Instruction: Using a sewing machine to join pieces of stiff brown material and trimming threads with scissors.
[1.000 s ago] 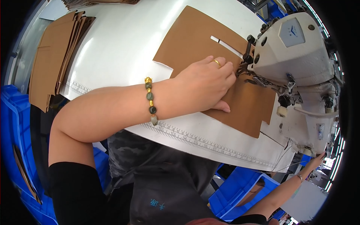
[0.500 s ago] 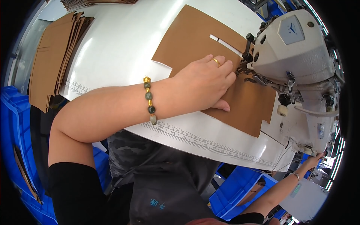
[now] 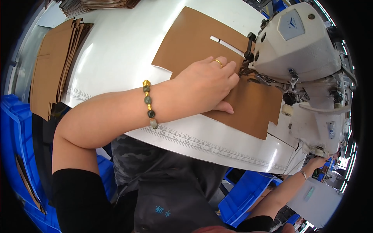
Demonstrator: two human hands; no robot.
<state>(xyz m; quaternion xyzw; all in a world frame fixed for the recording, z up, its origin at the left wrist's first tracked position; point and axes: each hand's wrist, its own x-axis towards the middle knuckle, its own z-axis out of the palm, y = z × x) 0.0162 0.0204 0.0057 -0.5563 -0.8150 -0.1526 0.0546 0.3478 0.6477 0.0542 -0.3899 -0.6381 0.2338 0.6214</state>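
Note:
A brown sheet (image 3: 256,108) with a long slot lies under the white industrial sewing machine's (image 3: 294,50) foot. My left hand (image 3: 206,85), wearing a gold ring, rests on the sheet just left of the needle area, thumb apart and fingers slightly bent, holding nothing visible. A bead bracelet is on that wrist. My right hand (image 3: 318,162) is at the far lower right, below the machine body, its small fingers curled at a part I cannot make out.
The white table (image 3: 116,50) has a printed ruler along its front edge. Stacks of brown pieces (image 3: 52,66) sit at left and top left. Blue bins (image 3: 15,128) stand below at left and right (image 3: 237,198). A grey board (image 3: 318,204) is at lower right.
The view has shifted slightly, so machine, sheet and left hand appear a little further left. My left hand keeps its pose on the sheet; my right hand stays by the machine.

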